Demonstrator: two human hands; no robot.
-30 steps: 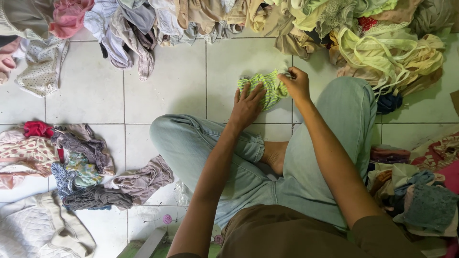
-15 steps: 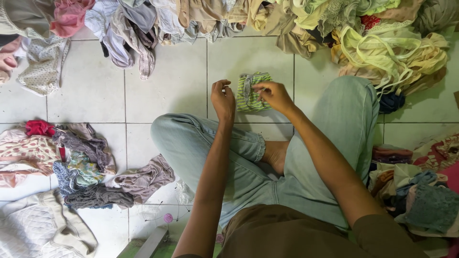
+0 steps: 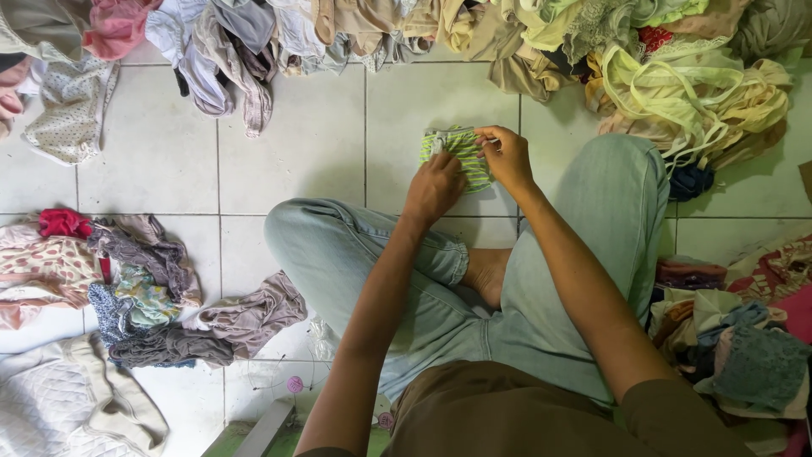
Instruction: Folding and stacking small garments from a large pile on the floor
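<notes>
**Inspector:** Seated cross-legged on white tiled floor (image 3: 152, 161). Small green striped garment (image 3: 461, 152) folded into a compact packet, lying flat on the tile just ahead of the knees. Left hand (image 3: 434, 188) pressed palm-down on the packet's near left part, fingers curled over the edge. Right hand (image 3: 506, 156) pinching the upper right edge between thumb and fingertips.

**Reviewer:** Hazards noted?

**Inspector:** Likely risk: fold springing open once pressure lifts, given thin stretchy-looking fabric. Second risk: pinch at the right edge dragging the top layer askew, leaving the packet lopsided.

**Reviewer:** Surroundings?

**Inspector:** Crowded. Heap of unsorted clothes (image 3: 355, 34) along the far side, yellow-green straps (image 3: 677, 93) spilling near the right knee. Folded stack (image 3: 127, 288) at left, another pile (image 3: 736, 338) at right. Possible mix-up: packet sliding into the loose heap, well within reach of a careless push. Possible snag: sleeve or wrist catching those straps while moving away.

**Reviewer:** Grip security?

**Inspector:** Adequate at present; underside of the packet hidden, so tuck condition not verifiable.
</notes>
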